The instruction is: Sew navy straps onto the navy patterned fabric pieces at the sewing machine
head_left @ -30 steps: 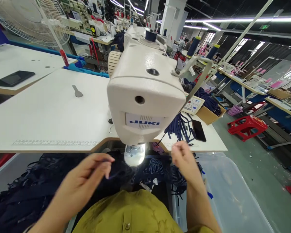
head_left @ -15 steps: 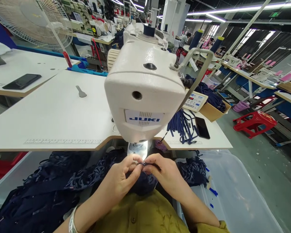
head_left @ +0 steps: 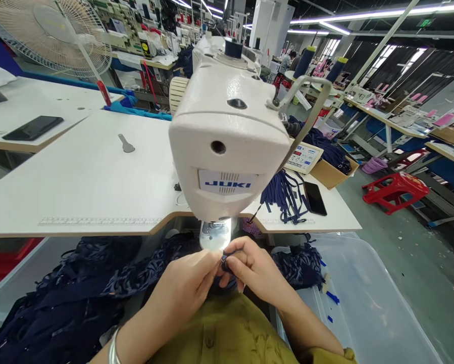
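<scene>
Just below the lit needle area of a white JUKI sewing machine [head_left: 227, 151], my two hands meet at a small piece of navy fabric strip [head_left: 225, 264]. My left hand [head_left: 191, 278] is closed, its fingertips pinching one end of the strip. The thumb and curled fingers of my right hand [head_left: 257, 273] grip the same strip, which bends into a loop there. Much of the piece is hidden by my fingers. Under my hands and to both sides lie heaps of dark navy fabric [head_left: 67, 298] with patterned strips.
A white table [head_left: 79, 182] surrounds the machine, with a grey metal piece [head_left: 127, 143] on it. To the right are navy straps [head_left: 283, 194], a phone [head_left: 315, 198] and a control panel [head_left: 303, 156]. Clear plastic bins [head_left: 378, 303] stand below; a fan [head_left: 48, 30] is at back left.
My left hand has rolled over so its back faces up, and my right fingers have curled in more. The strip between them, nearly straight before, is now bunched into a loop.
</scene>
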Motion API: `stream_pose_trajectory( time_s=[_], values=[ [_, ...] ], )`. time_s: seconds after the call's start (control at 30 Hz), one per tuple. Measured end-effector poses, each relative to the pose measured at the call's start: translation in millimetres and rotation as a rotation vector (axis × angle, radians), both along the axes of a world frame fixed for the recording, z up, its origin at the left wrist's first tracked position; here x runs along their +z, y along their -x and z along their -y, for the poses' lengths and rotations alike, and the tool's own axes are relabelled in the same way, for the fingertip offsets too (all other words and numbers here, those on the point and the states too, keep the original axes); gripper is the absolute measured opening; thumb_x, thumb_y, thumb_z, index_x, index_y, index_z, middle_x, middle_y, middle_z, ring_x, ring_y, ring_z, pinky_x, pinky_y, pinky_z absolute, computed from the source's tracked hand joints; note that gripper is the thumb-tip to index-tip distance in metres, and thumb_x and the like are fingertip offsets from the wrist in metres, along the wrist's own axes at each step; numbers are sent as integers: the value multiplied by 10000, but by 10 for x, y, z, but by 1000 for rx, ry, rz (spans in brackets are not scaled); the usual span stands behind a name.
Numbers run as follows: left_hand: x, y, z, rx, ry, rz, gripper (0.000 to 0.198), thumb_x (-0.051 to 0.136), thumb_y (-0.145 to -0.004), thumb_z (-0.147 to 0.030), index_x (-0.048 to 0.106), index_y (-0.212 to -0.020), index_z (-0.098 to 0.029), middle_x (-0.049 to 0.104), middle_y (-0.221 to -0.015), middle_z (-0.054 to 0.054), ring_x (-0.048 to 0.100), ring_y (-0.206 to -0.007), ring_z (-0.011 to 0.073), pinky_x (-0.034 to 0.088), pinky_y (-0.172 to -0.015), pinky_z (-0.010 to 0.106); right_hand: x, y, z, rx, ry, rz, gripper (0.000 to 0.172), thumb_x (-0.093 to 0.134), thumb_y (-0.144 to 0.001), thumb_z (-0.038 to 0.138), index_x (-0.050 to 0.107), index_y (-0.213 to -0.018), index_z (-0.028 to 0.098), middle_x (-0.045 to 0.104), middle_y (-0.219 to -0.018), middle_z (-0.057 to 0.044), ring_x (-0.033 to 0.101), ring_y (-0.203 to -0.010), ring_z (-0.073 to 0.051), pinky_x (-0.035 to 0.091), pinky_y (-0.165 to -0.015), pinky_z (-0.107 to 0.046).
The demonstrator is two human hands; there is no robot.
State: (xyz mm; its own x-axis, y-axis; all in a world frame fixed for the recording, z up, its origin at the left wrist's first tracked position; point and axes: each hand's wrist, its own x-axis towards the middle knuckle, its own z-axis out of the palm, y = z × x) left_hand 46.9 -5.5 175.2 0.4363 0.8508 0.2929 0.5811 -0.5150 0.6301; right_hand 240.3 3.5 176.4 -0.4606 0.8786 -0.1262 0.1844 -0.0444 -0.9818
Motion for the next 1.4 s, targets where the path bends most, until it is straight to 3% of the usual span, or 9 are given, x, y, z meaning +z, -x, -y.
stream_pose_trajectory(
  time_s=[0.27, 0.43, 0.5, 0.7, 0.8, 0.97, 1.07, 1.17, 1.4],
  values=[
    [92, -63, 19, -89, 367, 51, 191, 399, -947, -265, 543, -831, -220, 602, -693, -50, 522, -573, 81, 405, -527, 172, -74, 43, -51, -116, 31, 33, 40, 459, -916, 250, 480, -886, 233, 585, -533, 91, 587, -416, -82, 363, -375, -136],
    [68, 29, -9, -189, 125, 127, 106, 507, -900, -200, 600, -851, -220, 627, -1059, 35, 602, -1004, 136, 482, -852, 221, -93, 11, -102, -21, 88, 4, 93, 449, -941, 322, 465, -936, 230, 501, -507, 109, 490, -381, -65, 350, -374, -141],
    [50, 59, -11, -209, 120, 140, 105, 512, -901, -191, 600, -854, -225, 633, -1078, 33, 606, -1020, 129, 487, -854, 213, -44, -28, -125, 30, 70, -11, 137, 435, -955, 359, 467, -957, 227, 527, -605, 84, 517, -451, -65, 379, -417, -154],
    [42, 42, -20, -37, 362, 339, 64, 577, -866, -273, 574, -823, -227, 678, -913, -4, 639, -838, 121, 521, -755, 221, 209, -140, -214, 52, -261, 94, 248, 621, -879, 360, 497, -1055, 238, 545, -759, 52, 511, -625, -81, 391, -544, -186],
    [40, 19, -32, 47, 449, 413, 123, 597, -847, -300, 552, -767, -218, 687, -880, 4, 643, -817, 136, 527, -750, 246, 246, -128, -251, 53, -507, 185, 152, 647, -871, 309, 542, -950, 233, 597, -857, 20, 558, -760, -113, 429, -649, -224],
    [31, -11, -29, 190, 463, 476, 215, 631, -806, -321, 498, -677, -211, 702, -847, 16, 651, -800, 153, 535, -734, 265, 78, -91, -184, -387, -949, 196, 32, 574, -922, 256, 592, -918, 230, 622, -906, -22, 557, -919, -179, 401, -860, -351],
    [29, -35, -19, 222, 425, 477, 214, 625, -811, -333, 514, -674, -211, 712, -889, 22, 654, -820, 153, 536, -753, 264, -88, -52, -60, -349, -863, 65, 277, 393, -996, 365, 618, -905, 232, 626, -816, -20, 568, -808, -169, 433, -764, -328],
    [16, -75, -18, 188, 402, 474, 175, 610, -828, -330, 543, -715, -214, 714, -920, 24, 657, -838, 150, 538, -762, 257, -242, 56, 51, -277, -631, 38, 355, 496, -906, 547, 623, -1038, 242, 636, -939, -41, 577, -866, -192, 456, -756, -328],
    [-81, -122, 26, 117, 139, 376, 76, 544, -869, -208, 564, -796, -214, 706, -988, 37, 664, -900, 147, 539, -778, 258, -385, 300, 72, -495, -510, -272, 50, 657, -862, 278, 644, -816, 260, 607, -854, -8, 600, -798, -161, 492, -729, -312]
  ],
)
